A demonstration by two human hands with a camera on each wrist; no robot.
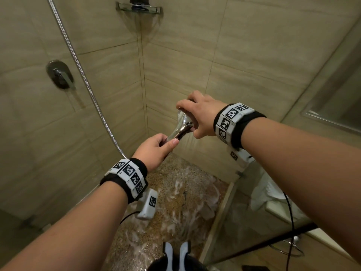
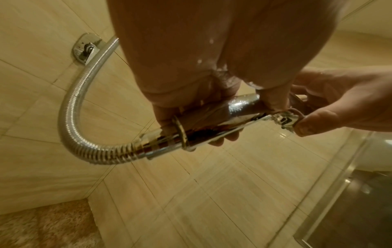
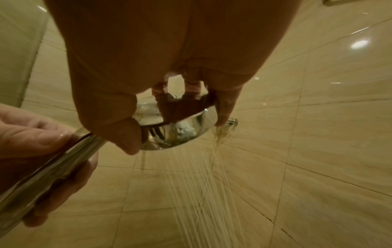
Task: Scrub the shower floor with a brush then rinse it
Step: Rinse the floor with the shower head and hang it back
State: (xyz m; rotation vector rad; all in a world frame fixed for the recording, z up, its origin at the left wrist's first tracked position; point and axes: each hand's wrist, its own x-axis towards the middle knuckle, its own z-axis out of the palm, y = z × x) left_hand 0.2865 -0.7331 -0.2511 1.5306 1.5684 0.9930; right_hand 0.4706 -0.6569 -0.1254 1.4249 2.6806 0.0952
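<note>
A: What has each grip got hold of?

B: The left hand [image 1: 154, 151] is curled round the chrome handle of the shower head [image 1: 180, 126], thumb lying along it. The right hand [image 1: 199, 112] pinches the round spray end by its rim, fingers over the top and thumb underneath.

A: Is water running?

B: Yes. In the right wrist view, thin jets [image 3: 197, 184] stream from the head's face down along the tiled wall [image 3: 318, 151].

A: And the shower floor?

B: The shower floor [image 1: 175, 208] lies below the hands, pebbled brown, wet, streaked with white foam. The metal hose [image 1: 84, 75] runs from the handle up the left wall, past the mixer valve [image 1: 59, 74]. A corner shelf [image 1: 138, 8] sits high at the far corner.
</note>
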